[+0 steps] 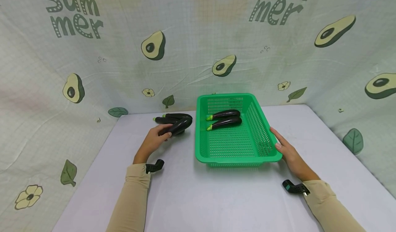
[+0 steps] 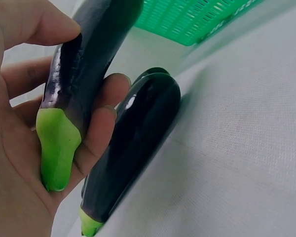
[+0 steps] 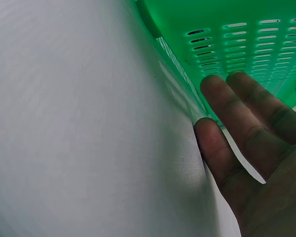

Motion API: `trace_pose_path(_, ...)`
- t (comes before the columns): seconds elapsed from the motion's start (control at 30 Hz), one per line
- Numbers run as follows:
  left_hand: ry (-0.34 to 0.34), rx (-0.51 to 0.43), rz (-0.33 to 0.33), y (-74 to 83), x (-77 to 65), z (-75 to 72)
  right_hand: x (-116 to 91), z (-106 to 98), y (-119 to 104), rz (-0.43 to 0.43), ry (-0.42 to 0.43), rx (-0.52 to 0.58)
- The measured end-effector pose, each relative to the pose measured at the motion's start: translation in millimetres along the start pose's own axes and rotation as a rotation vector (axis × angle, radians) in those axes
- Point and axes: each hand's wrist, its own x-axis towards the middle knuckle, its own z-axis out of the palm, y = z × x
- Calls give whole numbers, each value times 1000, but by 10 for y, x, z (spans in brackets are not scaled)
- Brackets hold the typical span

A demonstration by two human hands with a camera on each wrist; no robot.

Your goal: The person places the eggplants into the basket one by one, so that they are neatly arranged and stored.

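Observation:
My left hand holds a dark, glossy eggplant, thumb on one side and fingers curled round the other. In the left wrist view its green stem end points into the palm. Beneath and beyond it lie other eggplants on the table, partly covering one another. A green perforated plastic basket stands to the right, with two eggplants lying side by side in it. At the basket's right side is my right hand, thumb by the rim. Its fingers extend fairly straight against the outer wall.
A white-covered table runs under everything. Behind it hangs a printed cloth with avocados, leaves and lettering, which also borders both sides. A small black wrist device sits at the left cuff, another at the right.

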Motion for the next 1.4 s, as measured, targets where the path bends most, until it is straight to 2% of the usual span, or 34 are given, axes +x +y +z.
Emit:
trace_pose_path(0.33, 22, -37, 28, -45, 4, 5, -1, 1, -3, 1, 2, -1)
trace_pose_path(0.53, 32, -24, 33, -13, 17, -2, 4, -7, -8, -11, 7, 8)
trace_pose_path(0.67, 29, -21, 30, 38, 18, -5, 3, -6, -11, -16, 1, 13)
trace_pose_path(1.03, 46, -17, 71, 211, 15, 4, -5, -2, -6, -14, 2, 4)
trace_pose_path(1.4, 45, 13, 170, 486, 44, 110, 4, -3, 0, -27, -4, 30)
